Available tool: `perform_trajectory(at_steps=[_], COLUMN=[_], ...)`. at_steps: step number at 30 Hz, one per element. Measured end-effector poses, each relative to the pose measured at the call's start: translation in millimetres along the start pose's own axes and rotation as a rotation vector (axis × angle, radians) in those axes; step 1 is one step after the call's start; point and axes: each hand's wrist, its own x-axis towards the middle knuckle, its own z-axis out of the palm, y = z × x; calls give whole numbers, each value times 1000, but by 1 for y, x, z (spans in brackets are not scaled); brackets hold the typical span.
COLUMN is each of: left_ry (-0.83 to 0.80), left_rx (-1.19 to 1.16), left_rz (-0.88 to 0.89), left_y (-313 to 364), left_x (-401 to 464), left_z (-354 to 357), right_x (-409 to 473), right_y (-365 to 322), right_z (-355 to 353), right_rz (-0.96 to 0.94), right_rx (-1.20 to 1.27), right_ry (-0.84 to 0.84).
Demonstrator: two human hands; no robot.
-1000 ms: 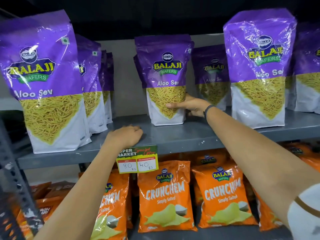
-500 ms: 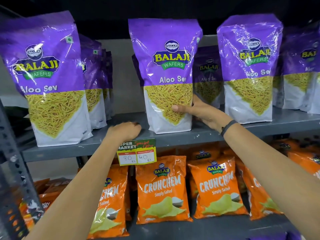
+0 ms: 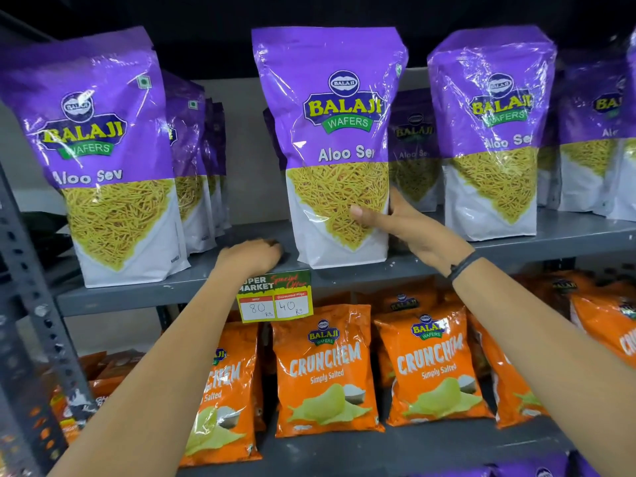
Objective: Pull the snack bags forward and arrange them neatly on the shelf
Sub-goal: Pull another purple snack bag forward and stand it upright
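The right hand [image 3: 399, 223] grips the middle bag [image 3: 335, 146], now at the shelf [image 3: 568, 235] front; the left hand [image 3: 249, 256] rests closed, empty. Bags behind [image 3: 414, 146] are not yet pulled forward

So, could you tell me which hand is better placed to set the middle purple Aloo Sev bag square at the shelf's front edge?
Probably the right hand: it grips the middle purple Aloo Sev bag. The left hand rests fisted on the grey metal shelf beside it.
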Motion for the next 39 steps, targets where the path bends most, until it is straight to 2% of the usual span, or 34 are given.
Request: perform_trajectory(at_steps=[6,27,39], left_ry=[19,0,-19], left_rx=[-43,55,67], left_rz=[-47,42,34], left_y=[4,4,6], left_x=[0,-5,-10], left_z=[0,-4,-7], right_x=[-7,20,26], right_y=[5,13,18], right_z=[-2,4,5], right_rz=[-30,80,67], right_rx=[-69,-36,-30], right_ry=[-22,-4,-20])
